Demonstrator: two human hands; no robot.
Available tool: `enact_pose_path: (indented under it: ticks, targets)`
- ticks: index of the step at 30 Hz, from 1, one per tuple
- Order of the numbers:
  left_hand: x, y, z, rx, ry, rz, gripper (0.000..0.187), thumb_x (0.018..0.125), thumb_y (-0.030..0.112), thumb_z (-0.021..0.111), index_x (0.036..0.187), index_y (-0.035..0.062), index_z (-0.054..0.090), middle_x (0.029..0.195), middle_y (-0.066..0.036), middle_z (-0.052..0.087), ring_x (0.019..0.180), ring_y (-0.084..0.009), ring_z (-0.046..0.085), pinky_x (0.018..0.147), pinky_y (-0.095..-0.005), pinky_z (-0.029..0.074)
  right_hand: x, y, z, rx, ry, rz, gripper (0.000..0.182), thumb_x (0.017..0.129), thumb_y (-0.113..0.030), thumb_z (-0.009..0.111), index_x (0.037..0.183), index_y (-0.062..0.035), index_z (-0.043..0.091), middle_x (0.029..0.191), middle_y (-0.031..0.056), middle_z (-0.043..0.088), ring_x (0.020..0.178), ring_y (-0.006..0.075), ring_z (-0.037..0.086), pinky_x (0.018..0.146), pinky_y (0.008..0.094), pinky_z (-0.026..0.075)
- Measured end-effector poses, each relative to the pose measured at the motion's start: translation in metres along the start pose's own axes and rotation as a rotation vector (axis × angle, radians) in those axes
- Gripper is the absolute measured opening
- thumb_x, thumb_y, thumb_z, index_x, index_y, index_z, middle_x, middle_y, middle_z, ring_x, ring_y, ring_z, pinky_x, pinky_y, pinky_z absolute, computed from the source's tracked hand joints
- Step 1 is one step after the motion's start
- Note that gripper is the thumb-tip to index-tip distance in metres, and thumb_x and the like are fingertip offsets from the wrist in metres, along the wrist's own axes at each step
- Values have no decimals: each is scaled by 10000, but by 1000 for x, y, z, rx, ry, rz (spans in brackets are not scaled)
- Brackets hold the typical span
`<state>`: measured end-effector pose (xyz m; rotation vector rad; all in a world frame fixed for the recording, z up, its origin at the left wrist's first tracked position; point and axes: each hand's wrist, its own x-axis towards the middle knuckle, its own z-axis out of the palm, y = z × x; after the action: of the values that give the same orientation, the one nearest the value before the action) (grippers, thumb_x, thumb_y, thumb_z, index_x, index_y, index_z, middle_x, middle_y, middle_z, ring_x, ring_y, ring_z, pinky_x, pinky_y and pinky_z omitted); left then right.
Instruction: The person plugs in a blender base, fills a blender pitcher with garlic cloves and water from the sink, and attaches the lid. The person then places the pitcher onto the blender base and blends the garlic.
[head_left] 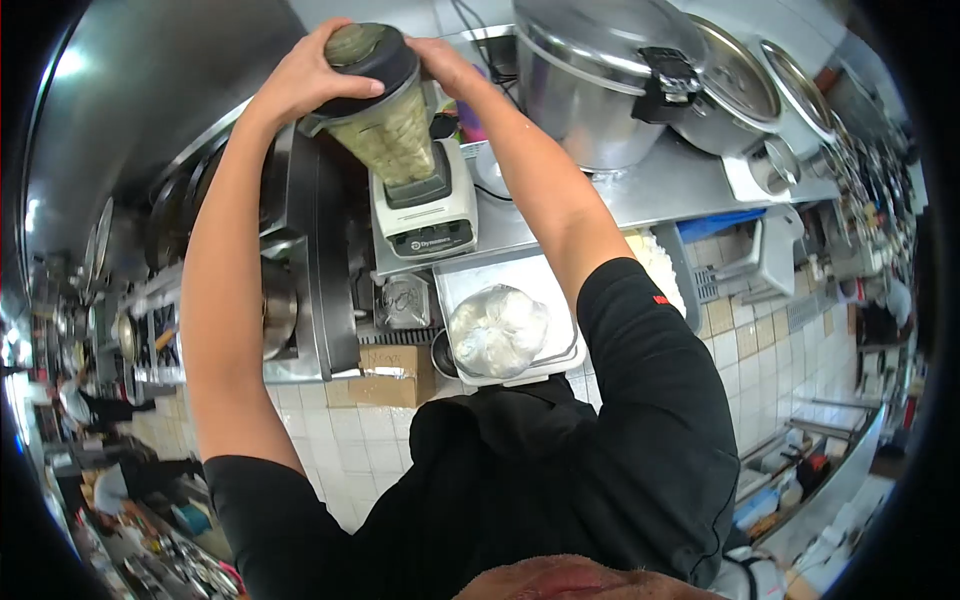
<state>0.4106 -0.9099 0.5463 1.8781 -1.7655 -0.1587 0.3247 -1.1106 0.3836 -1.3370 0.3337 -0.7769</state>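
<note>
While tilted above its base, blender jar [385, 125] gripped from both sides
Left hand [305, 75] wrapped around the dark lid [372, 55], fingers [350, 88] curled tight on its rim; right hand [445, 65] pressed to the far side, fingers hidden, cannot tell their spread; pale chunks inside jar; white blender base [425, 215] directly beneath on steel desk [660, 190], bagged white lump [498, 330] nearer the body

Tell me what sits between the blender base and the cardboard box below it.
In the head view, a clear plastic bag lies between the blender base and the cardboard box.
</note>
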Motion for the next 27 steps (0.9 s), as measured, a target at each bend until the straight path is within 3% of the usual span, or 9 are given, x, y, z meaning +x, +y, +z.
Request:
enact_pose_path:
  ticks: [2, 4, 10, 17, 20, 21, 24, 25, 27]
  targets:
    - [-1, -1, 1, -31, -36, -24, 941, 602, 337, 863, 1384, 15, 450, 1255, -160, 585, 1184, -256, 550, 1025, -354, 403, 6, 15, 0, 49, 7, 84, 506, 873, -517, 638, 611, -90, 564, 542, 14, 472, 484, 146, 429, 495, 319, 345]
    - [-1, -1, 4, -34, -21, -24, 904, 614, 301, 865, 1365, 6, 457, 1253, -154, 587, 1181, -243, 551, 1024, -343, 403, 10, 28, 11, 143, 169, -18, 498, 860, -481, 657, 558, -117, 504, 475, -12, 407, 396, 141, 353, 430, 314, 290]
    - [-8, 12, -6, 32, 3, -90, 1041, 519, 369, 907, 1362, -37, 452, 1333, -244, 514, 1257, -343, 493, 1071, -384, 392, 8, 17, 27, 403, 283, -32, 334, 824, -348, 701, 629, -105, 581, 498, -22, 424, 392, 118, 352, 407, 309, 256]
    - [-14, 13, -26, -95, 70, -59, 862, 548, 283, 895, 1284, 3, 545, 1203, -166, 625, 1137, -252, 582, 1014, -351, 433, 31, 15, 30, 481, 221, 14, 273, 842, -264, 678, 772, -3, 638, 610, 44, 549, 505, 165, 514, 485, 336, 419]
    - [-13, 38, -46, -153, -72, -76, 816, 555, 255, 887, 1260, 2, 563, 1155, -160, 651, 1085, -254, 610, 978, -351, 463, 42, 18, 28, 560, 30, -127, 402, 981, -334, 498, 1195, -17, 622, 1137, 139, 664, 1040, 269, 615, 854, 357, 504]
    - [-11, 34, -43, -127, -14, -59, 804, 551, 265, 887, 1243, 1, 574, 1136, -160, 660, 1062, -255, 621, 963, -352, 475, 35, 6, 32, 555, 101, -81, 348, 940, -299, 534, 1121, -25, 650, 1034, 141, 687, 929, 284, 647, 801, 400, 501]
    - [-9, 24, -39, -67, 39, -30, 819, 538, 282, 890, 1238, -2, 574, 1147, -170, 656, 1068, -257, 620, 966, -354, 474, 10, -22, 48, 625, 236, -100, 313, 864, -243, 649, 898, 68, 654, 779, 116, 655, 661, 223, 630, 603, 374, 511]
    - [-9, 17, -35, -39, 69, 3, 853, 520, 306, 895, 1244, -5, 570, 1158, -182, 653, 1085, -267, 618, 976, -360, 471, 14, -15, 42, 606, 181, -100, 354, 877, -232, 628, 987, 104, 646, 934, 148, 689, 797, 252, 669, 696, 380, 539]
    - [-10, 9, -31, -81, 43, 3, 872, 510, 330, 896, 1247, -6, 572, 1166, -199, 647, 1107, -284, 612, 988, -362, 465, 14, -1, 37, 557, 208, -114, 352, 879, -233, 625, 988, 101, 645, 918, 139, 688, 791, 250, 668, 703, 380, 539]
